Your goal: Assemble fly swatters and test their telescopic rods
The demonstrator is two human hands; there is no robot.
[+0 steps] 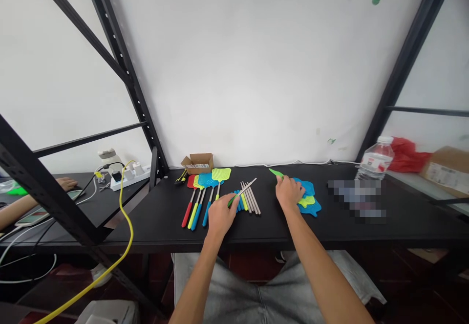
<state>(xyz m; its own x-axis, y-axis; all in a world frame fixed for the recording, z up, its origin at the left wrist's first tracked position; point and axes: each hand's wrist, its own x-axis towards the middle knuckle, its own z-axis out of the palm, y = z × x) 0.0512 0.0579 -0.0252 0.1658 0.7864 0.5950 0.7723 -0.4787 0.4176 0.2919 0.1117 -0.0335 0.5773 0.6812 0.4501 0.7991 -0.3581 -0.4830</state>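
Note:
My left hand [221, 215] is closed on a green handle [231, 200] with a thin metal rod [249, 184] sticking out of it, up and to the right. To the right, my right hand [289, 192] grips a green fly swatter head [275, 172], its tip pointing left. Just beyond that hand lie blue swatter heads [310, 207] with a yellow one [307, 201] among them. Loose blue and yellow handles [245, 202] lie beside my left hand, partly hidden by it. Several bare metal rods [252, 200] lie next to these. Several whole fly swatters [198, 209] are lined up on the left.
A small open cardboard box [199, 163] stands at the back of the black table [157, 221]. A plastic bottle [375, 160] and a red bag [408, 155] are at the right. Another person's hand [66, 183] is at far left, near a power strip [131, 177] and a yellow cable [126, 216].

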